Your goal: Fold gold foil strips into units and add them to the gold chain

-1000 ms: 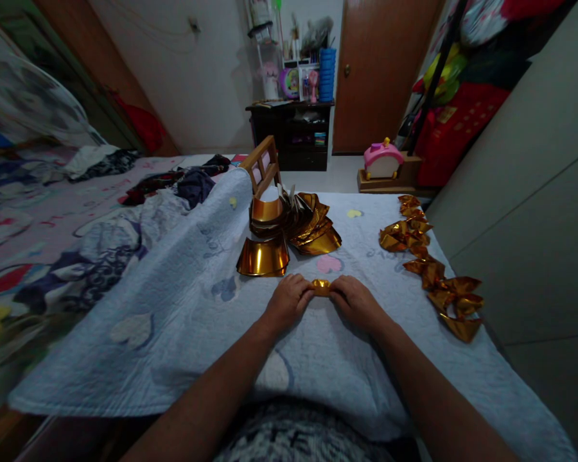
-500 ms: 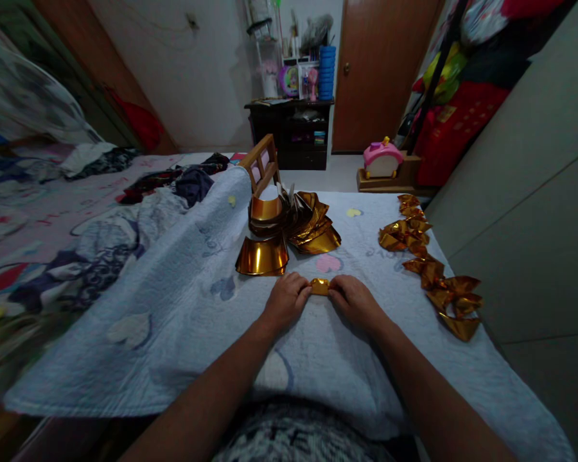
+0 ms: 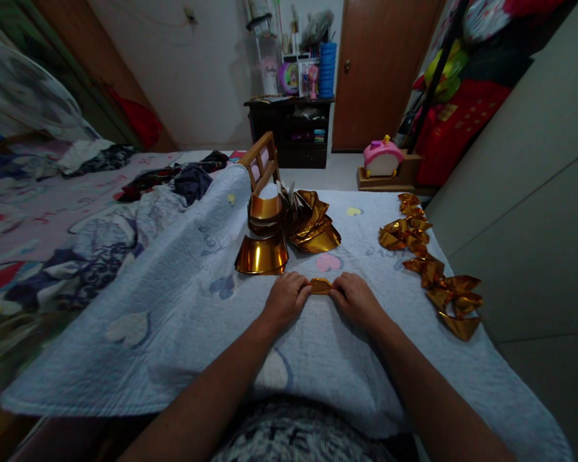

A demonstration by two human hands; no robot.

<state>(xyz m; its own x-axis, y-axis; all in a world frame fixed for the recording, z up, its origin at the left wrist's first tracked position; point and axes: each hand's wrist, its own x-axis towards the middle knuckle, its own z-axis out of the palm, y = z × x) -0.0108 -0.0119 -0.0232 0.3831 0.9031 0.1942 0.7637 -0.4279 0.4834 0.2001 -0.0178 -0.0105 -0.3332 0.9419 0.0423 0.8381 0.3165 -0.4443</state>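
A small piece of shiny gold foil paper (image 3: pixel 320 286) lies on the pale blue quilt (image 3: pixel 183 314) in front of me. My left hand (image 3: pixel 287 298) pinches its left end and my right hand (image 3: pixel 354 297) pinches its right end, fingers curled and pressed onto the quilt. Just beyond my hands stands a pile of curved gold foil sheets (image 3: pixel 289 231). A row of finished gold foil bows (image 3: pixel 431 266) runs along the quilt's right side.
A wooden chair back (image 3: pixel 262 163) rises behind the foil pile. A bed with scattered clothes (image 3: pixel 77 192) lies to the left. A pale cabinet wall (image 3: pixel 525 192) flanks the right. A dark shelf unit (image 3: pixel 296 131), a door and a pink toy (image 3: pixel 381 158) stand at the back.
Both hands have stayed on the gold piece, with small finger shifts. The piece looks pressed slightly flatter. The view has tilted a little.
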